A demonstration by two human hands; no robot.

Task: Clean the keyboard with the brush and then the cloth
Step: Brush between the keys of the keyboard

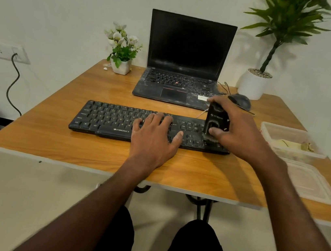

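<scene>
Wooden table (51,141) edge nearest, seen from above, with two bare forearms reaching forward over it. Black keyboard (118,121) lying flat across the middle of the table, long side facing the person. Left hand (154,136) resting palm down on the centre keys, fingers straight and spread, steadying the board. Right hand (238,133) gripping a black brush (215,124) upright, fingers curled round its body, thumb pressed on the front; pale bristles touching the keys near the right end of the keyboard. Brushing stage apparently under way, cloth stage not begun.

To brush well: keeping the left hand pressing down so the board cannot slide; drawing the bristles along the gaps between key rows in short strokes toward one edge, not scrubbing in circles; light pressure, since loose keys can tilt; shifting the left hand aside when reaching the centre keys underneath it; sweeping crumbs off the board and away from the laptop.

To the right, a clear plastic container (266,131) holding something pale, possibly the cloth, though not sure; a clear lid (311,184) just in front of it. Farther back, an open dusty laptop (191,43), a dark mouse (242,101), a small pot of white flowers (123,42), a tall green plant (281,20) in a white pot.
</scene>
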